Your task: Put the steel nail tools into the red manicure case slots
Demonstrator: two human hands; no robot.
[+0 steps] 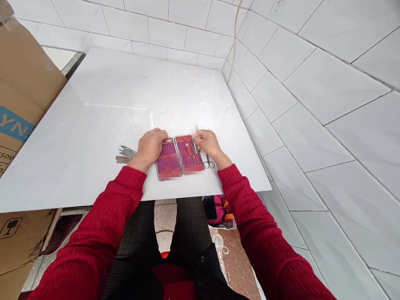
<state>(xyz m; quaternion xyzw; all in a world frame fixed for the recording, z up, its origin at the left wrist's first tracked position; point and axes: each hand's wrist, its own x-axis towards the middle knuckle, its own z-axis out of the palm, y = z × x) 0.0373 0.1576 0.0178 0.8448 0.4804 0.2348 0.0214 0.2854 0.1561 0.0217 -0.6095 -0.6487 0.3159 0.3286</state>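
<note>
A purple-lined case is lying open on a white table. The left hand is resting over its upper left edge, fingers bent and close together — whether gripping, I cannot tell. At its upper right edge, the right hand is pinching, fingertips closed — on what, I cannot tell. Scissors are lying just right of the case, metal tools left.

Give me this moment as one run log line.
left hand: on open case, upper left | right hand: at case's upper right, grip unclear | scissors: on table, right of case | metal tools: left of case
</note>
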